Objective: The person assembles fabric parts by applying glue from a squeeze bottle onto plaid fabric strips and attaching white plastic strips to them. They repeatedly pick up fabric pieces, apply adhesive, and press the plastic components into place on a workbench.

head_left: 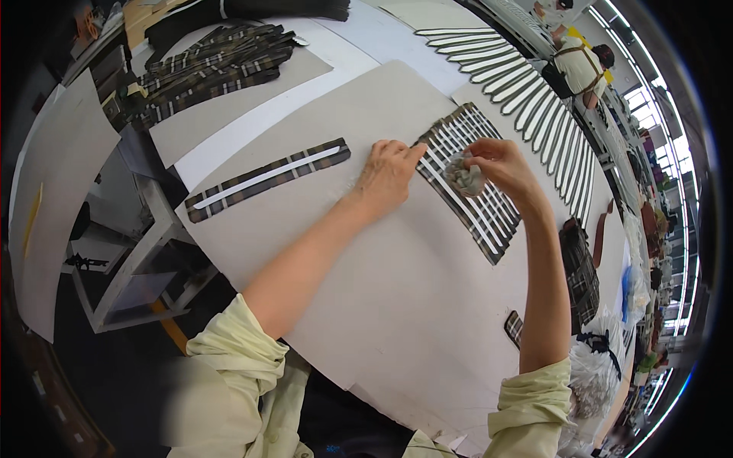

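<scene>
A row of plaid fabric strips (467,172), each with a white band along it, lies overlapped on the grey board. My left hand (385,177) rests beside its left edge, index finger stretched to the strips' upper left corner and the other fingers loosely bent, gripping nothing visible. In my right hand (500,164) is a crumpled greyish cloth wad (463,177), held over the strips. A single plaid strip with a white band (267,179) lies apart, left of my left hand.
The grey board (366,305) covers the table. Dark plaid strips (221,65) are heaped at the far left. Many pointed white strips with dark edges (527,99) fan out at the far right. Dark plaid cloth (578,267) lies right of my forearm. A co-worker (584,65) is beyond.
</scene>
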{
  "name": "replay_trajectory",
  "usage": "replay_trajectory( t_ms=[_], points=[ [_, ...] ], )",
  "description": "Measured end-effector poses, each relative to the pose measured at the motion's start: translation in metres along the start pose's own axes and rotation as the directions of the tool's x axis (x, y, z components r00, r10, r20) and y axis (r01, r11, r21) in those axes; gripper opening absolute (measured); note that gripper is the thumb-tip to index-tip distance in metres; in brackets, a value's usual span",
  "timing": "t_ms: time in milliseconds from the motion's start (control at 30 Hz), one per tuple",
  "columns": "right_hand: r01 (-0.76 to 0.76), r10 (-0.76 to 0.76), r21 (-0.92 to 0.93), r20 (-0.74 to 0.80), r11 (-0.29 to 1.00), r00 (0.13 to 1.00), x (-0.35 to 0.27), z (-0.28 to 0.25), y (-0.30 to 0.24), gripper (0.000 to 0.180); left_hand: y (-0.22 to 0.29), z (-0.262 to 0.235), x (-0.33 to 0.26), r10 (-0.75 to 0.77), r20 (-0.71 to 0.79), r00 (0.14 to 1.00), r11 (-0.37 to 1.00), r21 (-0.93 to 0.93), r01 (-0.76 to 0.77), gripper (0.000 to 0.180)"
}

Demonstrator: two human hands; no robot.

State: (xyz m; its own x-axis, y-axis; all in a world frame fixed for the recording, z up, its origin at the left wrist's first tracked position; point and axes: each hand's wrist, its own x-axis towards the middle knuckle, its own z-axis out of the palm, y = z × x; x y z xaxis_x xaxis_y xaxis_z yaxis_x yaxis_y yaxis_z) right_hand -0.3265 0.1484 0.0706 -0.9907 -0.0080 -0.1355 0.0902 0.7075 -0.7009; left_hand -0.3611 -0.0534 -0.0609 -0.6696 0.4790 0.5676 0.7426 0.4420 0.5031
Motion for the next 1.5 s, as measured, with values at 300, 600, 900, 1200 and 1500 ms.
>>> replay_trajectory(
  t_ms=[300,600,900,1200,1500],
  points=[
    [0.447,-0.422,-0.618,0.199,0.646,0.884,0.013,0.035,-0.01,0.008,-0.001,0.0,0.0,-0.041,0.042,0.998,0.999,0.009,0.04,0.064],
    [0.511,-0.482,-0.571,0.216,0.643,0.849,0.017,0.043,0.006,0.009,0.0,0.002,0.0,-0.027,0.033,0.999,0.998,0.061,0.025,0.068],
    [0.507,-0.434,-0.577,0.272,0.64,0.859,0.014,0.043,0.006,0.007,0.001,0.0,0.0,-0.031,0.053,0.998,0.993,0.111,0.025,0.07],
    [0.536,-0.445,-0.624,0.316,0.569,0.838,0.012,0.034,0.005,0.007,0.006,0.0,0.002,0.0,0.094,0.996,0.991,0.131,-0.012,0.067],
    [0.26,-0.292,-0.31,-0.061,0.915,0.954,-0.139,-0.067,-0.037,0.015,0.005,0.002,-0.002,0.041,0.09,0.995,0.987,0.149,-0.054,0.066]
  ],
)
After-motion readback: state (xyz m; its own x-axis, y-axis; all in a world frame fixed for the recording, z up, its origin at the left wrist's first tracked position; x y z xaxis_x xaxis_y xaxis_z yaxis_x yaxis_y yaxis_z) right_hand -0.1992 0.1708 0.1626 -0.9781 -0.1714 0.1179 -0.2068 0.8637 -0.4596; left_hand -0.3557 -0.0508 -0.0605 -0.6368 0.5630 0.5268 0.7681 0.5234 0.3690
